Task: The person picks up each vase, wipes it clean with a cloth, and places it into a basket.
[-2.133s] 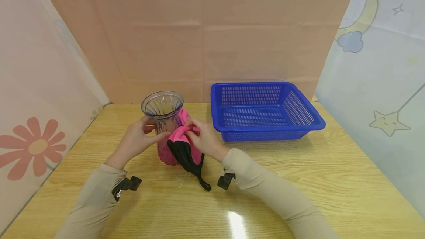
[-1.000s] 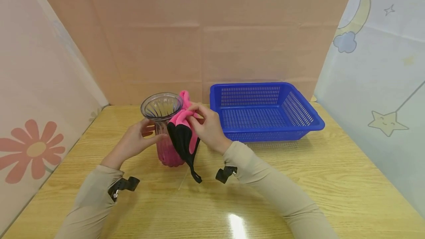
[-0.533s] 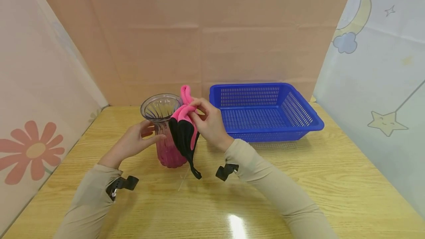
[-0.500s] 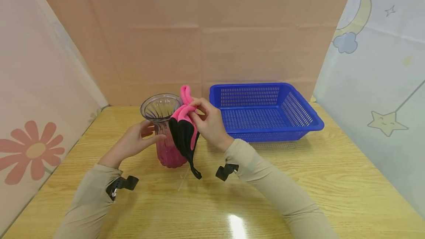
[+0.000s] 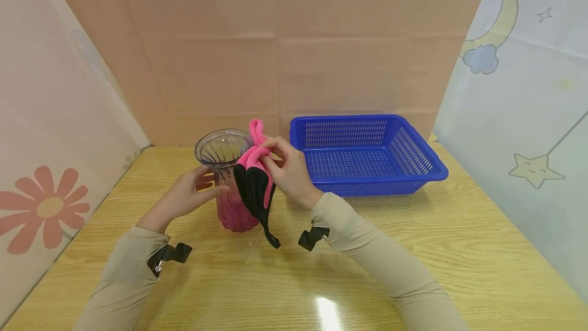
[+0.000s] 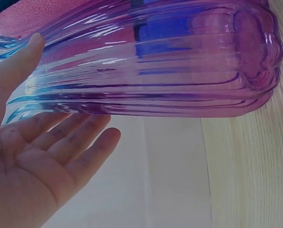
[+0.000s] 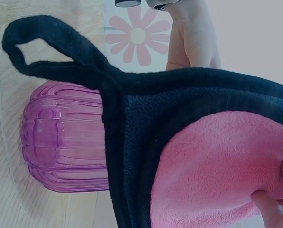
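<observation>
A glass vase (image 5: 225, 188), clear violet at its flared rim and pink toward its base, stands upright on the table. My left hand (image 5: 186, 195) is around its left side, fingers behind and thumb in front; in the left wrist view the left hand (image 6: 42, 156) has nearly straight fingers against the glass (image 6: 155, 71). My right hand (image 5: 291, 170) pinches a pink and black cloth (image 5: 254, 183) at the vase's right side, by the rim. The cloth's black loop hangs down. In the right wrist view the cloth (image 7: 212, 166) covers part of the vase (image 7: 65, 137).
A blue perforated basket (image 5: 367, 180) stands at the back right of the wooden table (image 5: 257, 290). A thin pale strip (image 5: 253, 249) lies in front of the vase. Fabric-covered walls rise at the back and both sides.
Over about two seconds my right hand has raised the cloth from the vase's side to near its rim. In the last half second both hands have hardly moved.
</observation>
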A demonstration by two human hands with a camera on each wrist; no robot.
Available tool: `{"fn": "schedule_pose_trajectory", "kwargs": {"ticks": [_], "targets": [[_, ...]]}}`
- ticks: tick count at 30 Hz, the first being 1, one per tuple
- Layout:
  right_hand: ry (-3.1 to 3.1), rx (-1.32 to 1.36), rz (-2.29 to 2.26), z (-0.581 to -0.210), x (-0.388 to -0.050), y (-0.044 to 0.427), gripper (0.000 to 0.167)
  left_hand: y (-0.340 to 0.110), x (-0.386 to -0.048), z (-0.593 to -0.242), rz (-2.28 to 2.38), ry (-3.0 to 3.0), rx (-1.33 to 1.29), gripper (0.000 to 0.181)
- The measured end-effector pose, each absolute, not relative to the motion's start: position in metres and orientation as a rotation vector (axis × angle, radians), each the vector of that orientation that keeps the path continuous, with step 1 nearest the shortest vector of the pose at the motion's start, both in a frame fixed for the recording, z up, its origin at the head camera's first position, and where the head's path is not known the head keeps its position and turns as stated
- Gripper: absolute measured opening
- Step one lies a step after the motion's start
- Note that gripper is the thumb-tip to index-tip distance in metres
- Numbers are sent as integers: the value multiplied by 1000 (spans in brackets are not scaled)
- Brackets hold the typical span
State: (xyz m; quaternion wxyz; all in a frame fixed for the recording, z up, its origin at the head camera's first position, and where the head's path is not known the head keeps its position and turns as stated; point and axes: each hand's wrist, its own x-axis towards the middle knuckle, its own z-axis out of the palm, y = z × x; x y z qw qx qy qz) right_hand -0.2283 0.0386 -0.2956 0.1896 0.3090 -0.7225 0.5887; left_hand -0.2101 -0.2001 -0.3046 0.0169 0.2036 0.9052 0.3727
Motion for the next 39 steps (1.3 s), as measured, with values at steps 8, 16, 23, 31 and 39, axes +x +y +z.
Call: {"fn": "schedule_pose_trajectory", "kwargs": {"ticks": [8, 16, 23, 31, 39], "targets": [[-2043, 857, 1675, -296, -227, 38, 13, -200, -212, -307, 1187, 2800, 639, 65], [-2075, 842, 1663, -301, -228, 37, 12, -200, -212, -308, 1202, 2787, 648, 64], [-2100, 846, 1658, -306, -227, 33, 12, -200, -212, -307, 1192, 2798, 630, 63], [-2103, 829, 1655, -308, -225, 29, 13, -200, -212, -307, 1208, 2802, 632, 59], [-2136, 846, 1642, -314, -225, 25, 13, -200, -213, -307, 1201, 2805, 646, 56]]}}
